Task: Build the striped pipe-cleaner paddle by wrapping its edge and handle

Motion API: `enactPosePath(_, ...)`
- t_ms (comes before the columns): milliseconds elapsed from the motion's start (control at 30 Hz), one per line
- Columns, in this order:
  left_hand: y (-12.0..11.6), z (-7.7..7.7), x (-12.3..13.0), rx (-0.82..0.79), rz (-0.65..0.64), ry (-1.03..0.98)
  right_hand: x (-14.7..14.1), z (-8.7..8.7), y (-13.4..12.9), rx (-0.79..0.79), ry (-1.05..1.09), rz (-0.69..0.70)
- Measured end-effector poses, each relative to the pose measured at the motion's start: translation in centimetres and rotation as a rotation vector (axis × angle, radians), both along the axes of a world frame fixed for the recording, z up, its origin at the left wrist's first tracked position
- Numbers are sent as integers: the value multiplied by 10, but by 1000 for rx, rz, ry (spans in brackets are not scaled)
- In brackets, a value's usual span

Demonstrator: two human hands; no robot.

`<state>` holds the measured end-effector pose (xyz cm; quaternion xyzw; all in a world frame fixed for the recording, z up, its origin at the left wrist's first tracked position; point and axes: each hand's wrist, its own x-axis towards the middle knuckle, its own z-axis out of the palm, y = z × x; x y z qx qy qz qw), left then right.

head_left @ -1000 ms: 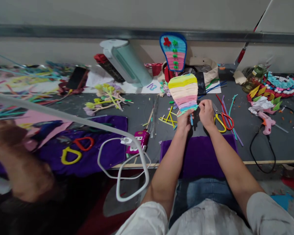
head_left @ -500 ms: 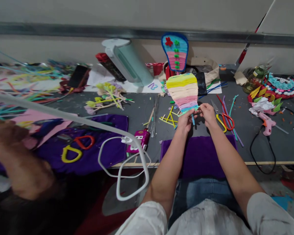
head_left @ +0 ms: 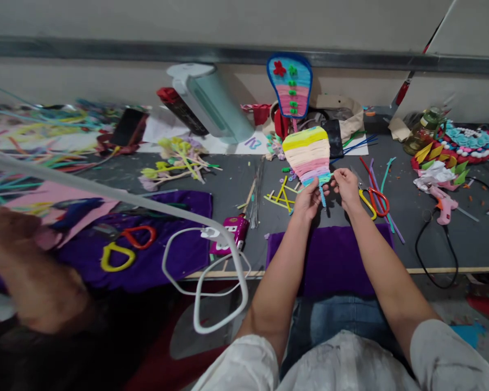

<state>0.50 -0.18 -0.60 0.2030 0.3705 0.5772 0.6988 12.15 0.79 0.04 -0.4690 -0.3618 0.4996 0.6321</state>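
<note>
Striped fan (head_left: 307,151) has tilted above the cluttered grey table (head_left: 483,241), left hand (head_left: 307,202) gripping it, right hand (head_left: 349,190) pinched.

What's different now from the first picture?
The left hand still holds the yellow, cream, pink and blue striped fuzzy fan, but the lower tip of its thin blue fuzzy stem swung slightly right, and more stem shows. The right hand shifted slightly right, covering more of the red-and-yellow-handled metal scissors. Those scissors stayed put.
</note>
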Motion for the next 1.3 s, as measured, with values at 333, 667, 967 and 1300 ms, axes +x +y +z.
enactPosePath(333, 0, 2, 2, 24, 79, -7, 13, 5, -4, 145, -351, 143)
enactPosePath(667, -4, 4, 4, 114, 63, 67, 12, -1, -4, 164, -526, 92)
enactPosePath(967, -3, 4, 5, 84, 98, 61, 11, 3, -10, 295, -803, 31)
enactPosePath(1300, -4, 6, 7, 112, 151, 81, 0, 1, -4, 162, -320, 104)
